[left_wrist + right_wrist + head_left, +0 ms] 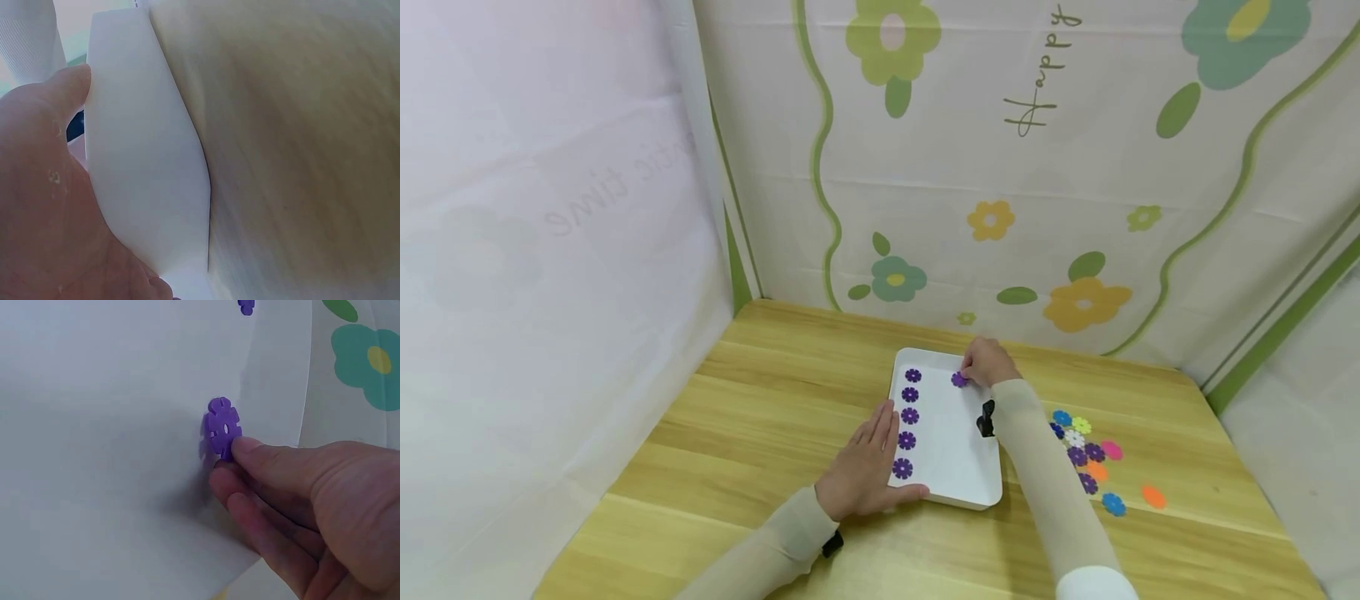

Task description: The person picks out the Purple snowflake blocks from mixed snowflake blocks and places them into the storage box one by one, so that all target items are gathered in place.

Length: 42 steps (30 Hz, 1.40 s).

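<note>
Your right hand [988,362] has its grip pinching one purple flower piece [223,428] at the edge, between thumb and finger. The piece is over the far right corner of the white tray [951,437]; you can't tell if it touches the bottom. It is round, so it has no real long side. In the right wrist view it is tipped up, with its flat face and little hole showing. There it looks tall and thin, running almost up and down, with its low end at your fingertips. Your left hand [861,471] pinches nothing: its fingers are straight along the tray's left side, and its thumb sticks out along the near side. The tray's long way runs away from you. Inside, five purple pieces [910,416] lie flat in a line by the left wall. On the wooden tabletop [760,417], right of the tray, are loose pieces [1077,456] in blue, yellow, white, purple, pink and orange. Behind it all hangs a flowery cloth [925,167].
</note>
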### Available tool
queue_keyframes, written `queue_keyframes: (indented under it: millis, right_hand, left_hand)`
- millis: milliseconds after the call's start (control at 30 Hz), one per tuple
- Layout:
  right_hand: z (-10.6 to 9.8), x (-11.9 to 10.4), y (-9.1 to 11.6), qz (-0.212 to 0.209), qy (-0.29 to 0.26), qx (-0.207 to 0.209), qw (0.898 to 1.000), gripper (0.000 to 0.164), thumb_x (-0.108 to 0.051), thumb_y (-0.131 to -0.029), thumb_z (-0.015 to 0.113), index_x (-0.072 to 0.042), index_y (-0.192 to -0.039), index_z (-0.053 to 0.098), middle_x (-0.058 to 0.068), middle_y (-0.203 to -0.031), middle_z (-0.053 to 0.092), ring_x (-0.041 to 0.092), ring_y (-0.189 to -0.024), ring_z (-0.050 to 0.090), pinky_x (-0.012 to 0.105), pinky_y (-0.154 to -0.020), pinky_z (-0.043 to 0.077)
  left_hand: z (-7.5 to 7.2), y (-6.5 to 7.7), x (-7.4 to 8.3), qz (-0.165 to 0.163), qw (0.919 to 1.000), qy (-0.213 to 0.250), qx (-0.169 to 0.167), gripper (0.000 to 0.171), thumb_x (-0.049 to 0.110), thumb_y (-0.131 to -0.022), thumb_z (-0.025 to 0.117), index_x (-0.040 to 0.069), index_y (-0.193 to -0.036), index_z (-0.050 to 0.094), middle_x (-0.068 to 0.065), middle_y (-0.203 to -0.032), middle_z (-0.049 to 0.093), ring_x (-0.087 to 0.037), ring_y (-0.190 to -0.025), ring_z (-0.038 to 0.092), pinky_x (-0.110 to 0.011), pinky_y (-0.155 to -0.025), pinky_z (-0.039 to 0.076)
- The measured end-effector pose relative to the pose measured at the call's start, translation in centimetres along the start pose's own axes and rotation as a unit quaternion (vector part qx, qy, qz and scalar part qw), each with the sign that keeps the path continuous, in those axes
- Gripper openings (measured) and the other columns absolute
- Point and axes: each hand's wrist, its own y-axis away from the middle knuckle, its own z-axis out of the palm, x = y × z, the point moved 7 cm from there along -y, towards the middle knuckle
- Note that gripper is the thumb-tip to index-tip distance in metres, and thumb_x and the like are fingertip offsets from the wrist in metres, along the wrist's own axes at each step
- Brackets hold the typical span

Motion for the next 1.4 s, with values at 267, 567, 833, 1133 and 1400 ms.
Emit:
queue_keyframes:
  millis: [267, 567, 833, 1133, 1400]
  right_hand:
    - [-1.3, 0.0, 1.1, -0.027, -0.009, -0.009, 1.000, 0.007, -0.008, -0.094, 0.077, -0.004, -0.093, 0.083, 0.010, -0.094, 0.080, 0.021, -0.081, 0.068, 0.036, -0.077, 0.060]
    - [-5.6, -0.1, 6.0, -0.129, 0.003, -0.007, 0.992, 0.008, -0.007, -0.093, 0.079, -0.002, -0.097, 0.080, 0.011, -0.095, 0.077, 0.020, -0.083, 0.068, 0.042, -0.080, 0.061]
    - [-7.3, 2.8, 11.4, -0.157, 0.019, -0.034, 0.987, 0.012, -0.007, -0.092, 0.080, -0.002, -0.104, 0.079, 0.008, -0.096, 0.077, 0.012, -0.082, 0.068, 0.039, -0.079, 0.063]
    - [-5.9, 8.0, 16.5, -0.148, 0.043, -0.062, 0.986, 0.023, -0.009, -0.089, 0.083, -0.002, -0.110, 0.077, 0.010, -0.103, 0.077, 0.019, -0.088, 0.072, 0.036, -0.076, 0.063]
    - [-4.8, 12.4, 18.6, -0.149, 0.075, -0.047, 0.985, 0.028, -0.009, -0.087, 0.085, -0.001, -0.113, 0.076, 0.012, -0.107, 0.078, 0.029, -0.093, 0.074, 0.043, -0.078, 0.064]
  left_hand:
    - [0.5, -0.3, -0.3, 0.007, 0.9999, -0.007, 0.014, 0.123, 0.087, -0.092, 0.044, -0.008, -0.165, 0.017, -0.027, -0.176, 0.007, -0.040, -0.165, 0.013, -0.051, -0.132, 0.027]
    - [0.6, -0.2, -0.7, 0.004, 0.9999, -0.003, 0.015, 0.124, 0.089, -0.092, 0.039, -0.007, -0.166, 0.015, -0.026, -0.176, 0.004, -0.039, -0.165, 0.011, -0.052, -0.132, 0.024]
    - [0.5, -0.3, -0.6, 0.003, 0.9999, -0.001, 0.012, 0.122, 0.085, -0.093, 0.046, -0.006, -0.166, 0.014, -0.025, -0.176, 0.002, -0.038, -0.166, 0.008, -0.050, -0.133, 0.023]
    - [-0.5, 0.1, 0.1, -0.001, 0.9999, 0.007, -0.009, 0.118, 0.081, -0.095, 0.050, -0.008, -0.165, 0.017, -0.028, -0.176, 0.008, -0.041, -0.165, 0.013, -0.050, -0.133, 0.025]
    - [-0.4, 0.2, 0.2, 0.004, 0.9999, 0.013, -0.003, 0.118, 0.080, -0.094, 0.052, -0.009, -0.165, 0.018, -0.028, -0.175, 0.009, -0.042, -0.165, 0.014, -0.051, -0.132, 0.026]
